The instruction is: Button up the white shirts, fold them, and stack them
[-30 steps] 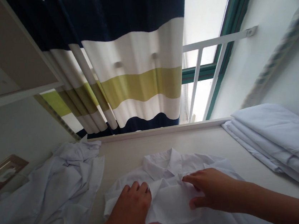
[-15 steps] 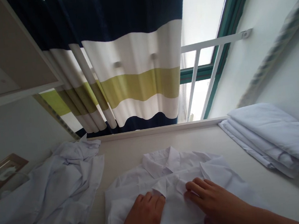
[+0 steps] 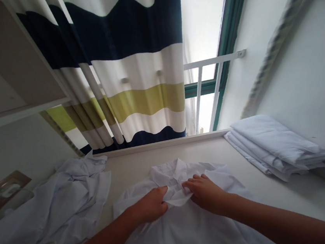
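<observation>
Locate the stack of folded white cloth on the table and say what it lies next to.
The stack of folded white cloth lies at the table's far right, against the wall below the window, to the right of the white shirt.

Left hand [image 3: 150, 206] and right hand [image 3: 205, 192] pinch a white shirt [image 3: 180, 229] below its collar.

Both forearms reach forward, converging; left hand [image 3: 151, 206] palm-down with fingers [image 3: 162, 190] curled in a pinch, right hand [image 3: 206, 192] alongside, fingers bent.
</observation>
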A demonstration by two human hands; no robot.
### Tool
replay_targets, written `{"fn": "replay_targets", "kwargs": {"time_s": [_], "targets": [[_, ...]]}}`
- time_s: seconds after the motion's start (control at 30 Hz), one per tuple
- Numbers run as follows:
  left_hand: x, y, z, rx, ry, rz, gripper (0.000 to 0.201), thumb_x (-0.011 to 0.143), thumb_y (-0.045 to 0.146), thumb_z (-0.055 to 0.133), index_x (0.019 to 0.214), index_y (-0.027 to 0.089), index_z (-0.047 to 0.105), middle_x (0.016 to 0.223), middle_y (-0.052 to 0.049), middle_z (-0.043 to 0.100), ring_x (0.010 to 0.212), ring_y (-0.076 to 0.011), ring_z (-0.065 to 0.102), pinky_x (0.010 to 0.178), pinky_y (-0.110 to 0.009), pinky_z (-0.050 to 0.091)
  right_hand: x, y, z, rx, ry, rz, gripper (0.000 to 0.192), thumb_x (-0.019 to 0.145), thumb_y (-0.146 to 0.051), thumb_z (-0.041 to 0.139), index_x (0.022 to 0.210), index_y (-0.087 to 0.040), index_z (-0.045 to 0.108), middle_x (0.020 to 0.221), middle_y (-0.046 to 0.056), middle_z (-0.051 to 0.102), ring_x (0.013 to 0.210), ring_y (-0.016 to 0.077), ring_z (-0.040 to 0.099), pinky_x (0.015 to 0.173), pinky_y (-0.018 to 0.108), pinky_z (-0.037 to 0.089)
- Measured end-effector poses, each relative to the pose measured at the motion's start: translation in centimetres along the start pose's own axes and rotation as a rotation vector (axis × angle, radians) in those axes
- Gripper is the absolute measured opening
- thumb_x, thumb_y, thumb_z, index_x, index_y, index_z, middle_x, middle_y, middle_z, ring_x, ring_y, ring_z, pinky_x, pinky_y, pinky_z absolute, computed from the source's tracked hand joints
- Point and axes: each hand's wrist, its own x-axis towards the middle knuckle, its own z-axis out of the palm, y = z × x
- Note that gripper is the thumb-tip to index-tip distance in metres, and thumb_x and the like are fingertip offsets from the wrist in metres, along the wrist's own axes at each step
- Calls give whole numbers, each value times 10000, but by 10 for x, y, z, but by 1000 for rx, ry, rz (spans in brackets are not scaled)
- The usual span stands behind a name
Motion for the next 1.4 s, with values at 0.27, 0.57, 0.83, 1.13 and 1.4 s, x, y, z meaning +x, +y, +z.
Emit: {"fn": "replay_targets", "kwargs": {"time_s": [0.27,0.57,0.83,1.13,1.4], "targets": [[6,-4,-74,-262,-363,22,425,708,179,586,1117,245,680,1149,-3,727,1050,-256,669,880,-349,541,13,6,-57,331,-270,-10,332,868,-392,606,1167,-277,694,1182,27,711,1014,240,670,868,339,510],[44,-22,-66,-133,-260,-87,531,639,275,735,1162,201,679,1187,-90,700,1113,-347,628,949,-450,496,55,9,-41,43,-365,89,460,710,-307,772,1142,-157,724,1060,150,725,947,362,678,800,452,520],[36,-34,-84,-313,-384,30,592,667,136,565,1227,298,667,1259,18,694,1153,-262,629,958,-367,521,53,18,-65,271,-392,-146,503,817,-186,582,1311,-268,637,1277,49,680,1093,271,649,946,389,505],[49,-66,-85,-232,-322,-60,500,660,418,790,1124,244,727,1155,-18,739,1048,-262,669,906,-334,509,93,53,-55,486,-502,-25,663,716,-164,637,1369,-273,592,1365,71,610,1242,337,563,1070,505,432],[2,-114,-98,-84,-215,-202,298,645,408,771,850,192,780,864,-29,774,815,-244,692,726,-289,484,107,58,-58,751,-641,-16,543,733,-215,694,1272,-247,644,1229,45,691,1104,282,667,930,414,565]]}}
